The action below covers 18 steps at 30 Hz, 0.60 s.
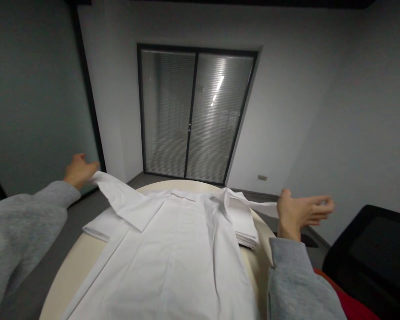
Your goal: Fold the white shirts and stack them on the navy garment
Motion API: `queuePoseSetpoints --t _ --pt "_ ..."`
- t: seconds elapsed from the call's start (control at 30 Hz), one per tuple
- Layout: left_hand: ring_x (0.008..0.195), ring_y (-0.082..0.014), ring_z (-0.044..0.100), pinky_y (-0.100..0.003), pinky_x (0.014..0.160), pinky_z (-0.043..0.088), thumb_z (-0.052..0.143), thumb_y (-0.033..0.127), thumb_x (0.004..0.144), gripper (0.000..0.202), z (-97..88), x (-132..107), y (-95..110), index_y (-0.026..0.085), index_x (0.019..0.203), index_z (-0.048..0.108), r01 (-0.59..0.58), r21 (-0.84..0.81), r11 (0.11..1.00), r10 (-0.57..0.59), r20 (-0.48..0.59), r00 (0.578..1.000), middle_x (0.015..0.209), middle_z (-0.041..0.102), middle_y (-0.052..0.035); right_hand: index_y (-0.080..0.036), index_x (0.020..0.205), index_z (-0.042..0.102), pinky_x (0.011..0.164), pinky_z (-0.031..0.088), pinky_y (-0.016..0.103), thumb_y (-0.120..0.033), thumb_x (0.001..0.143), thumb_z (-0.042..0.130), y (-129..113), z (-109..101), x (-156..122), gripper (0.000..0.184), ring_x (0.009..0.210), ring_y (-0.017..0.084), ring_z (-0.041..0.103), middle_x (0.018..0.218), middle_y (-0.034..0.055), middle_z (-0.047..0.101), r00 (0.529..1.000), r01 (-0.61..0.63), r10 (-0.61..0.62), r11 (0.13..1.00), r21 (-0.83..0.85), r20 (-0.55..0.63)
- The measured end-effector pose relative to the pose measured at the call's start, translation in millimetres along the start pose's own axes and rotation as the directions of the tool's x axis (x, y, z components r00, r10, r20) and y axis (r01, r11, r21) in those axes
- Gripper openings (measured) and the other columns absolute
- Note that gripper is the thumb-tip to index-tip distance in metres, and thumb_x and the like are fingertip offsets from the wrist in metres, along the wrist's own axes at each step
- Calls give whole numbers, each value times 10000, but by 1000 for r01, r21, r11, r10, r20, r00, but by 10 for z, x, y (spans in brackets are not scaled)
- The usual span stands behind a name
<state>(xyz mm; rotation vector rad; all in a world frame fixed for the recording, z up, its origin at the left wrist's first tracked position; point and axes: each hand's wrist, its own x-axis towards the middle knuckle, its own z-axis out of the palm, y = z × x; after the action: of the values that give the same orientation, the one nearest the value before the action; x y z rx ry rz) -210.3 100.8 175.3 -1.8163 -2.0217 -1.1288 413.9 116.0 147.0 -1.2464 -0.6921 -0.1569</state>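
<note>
A white shirt (pixel 173 253) lies spread flat on a round cream table (pixel 76 271), collar toward the far edge. My left hand (pixel 80 171) is stretched out to the left and pinches the end of the left sleeve (pixel 123 195), holding it lifted off the table. My right hand (pixel 303 213) reaches out to the right and grips the end of the right sleeve (pixel 253 203), pulled taut, though its fingertips are smeared. Both my arms wear grey sleeves.
Folded white cloth lies in stacks under the shirt at the left (pixel 96 226) and at the right (pixel 245 226). A black chair (pixel 370 253) stands at the right, with something red (pixel 350 306) below it. A window with blinds (pixel 193 115) faces me.
</note>
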Motion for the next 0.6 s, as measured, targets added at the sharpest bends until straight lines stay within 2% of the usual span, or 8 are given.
queuePoseSetpoints --t 0.07,0.1,0.13,0.17,0.23,0.33,0.43,0.6 --pt "1456 -434 335 -724 1173 220 357 358 1061 547 233 -200 175 -24 1443 443 -37 65 997 37 0 999 1483 539 -233 -203 1561 369 1223 55 719 -254 797 705 -217 76 -247 836 1530 439 136 1647 226 219 958 286 -276 937 -200 75" --pt "1460 -391 369 -630 1222 227 451 392 1026 552 413 -349 305 41 1450 486 -93 63 994 90 46 995 1510 544 -190 -199 1578 362 1201 97 748 -288 881 625 -316 151 -412 750 1514 440 176 1633 226 254 891 437 -384 872 -222 245" --pt "1414 -333 469 -520 1240 274 526 419 988 521 620 -522 449 104 1400 573 -202 42 979 193 162 968 1480 600 -147 -215 1557 409 1200 192 710 -300 918 574 -393 240 -600 666 1478 404 278 1579 202 364 806 539 -438 821 -187 398" --pt "1441 -331 457 -513 1255 241 500 420 1013 523 837 -707 595 117 1435 565 -391 -3 921 369 336 867 1545 546 -164 -223 1540 443 1216 254 625 -318 946 548 -439 334 -803 611 1433 348 376 1514 173 474 668 641 -475 758 -119 573" --pt "1468 -301 453 -478 1287 170 600 439 976 411 1230 -1060 844 271 1344 672 -522 -95 848 504 454 735 1543 577 -51 -255 1473 540 1267 193 535 -331 936 591 -423 492 -1203 545 1406 290 439 1481 104 565 385 764 -470 645 12 794" --pt "1447 -325 487 -527 1288 130 610 253 943 279 1560 -1362 975 302 1176 754 -568 -113 815 544 486 684 1453 661 -28 -260 1296 692 1276 119 536 -311 870 695 -191 590 -1606 429 1415 303 448 1429 85 638 165 821 -347 568 67 923" --pt "1455 -335 471 -541 1291 58 550 112 905 309 1567 -1283 795 243 1067 779 -559 -26 829 507 459 730 1444 665 -46 -231 1255 717 1236 81 639 -295 900 649 65 570 -1695 367 1394 347 461 1408 129 652 131 849 -192 528 -10 973" --pt "1515 -475 283 -732 1196 -37 553 163 907 238 1264 -775 329 141 945 787 -361 248 899 276 318 907 1560 529 -172 -219 1278 705 1170 102 722 -330 945 574 227 576 -1673 375 1366 380 458 1358 166 667 154 861 -14 492 -128 988"
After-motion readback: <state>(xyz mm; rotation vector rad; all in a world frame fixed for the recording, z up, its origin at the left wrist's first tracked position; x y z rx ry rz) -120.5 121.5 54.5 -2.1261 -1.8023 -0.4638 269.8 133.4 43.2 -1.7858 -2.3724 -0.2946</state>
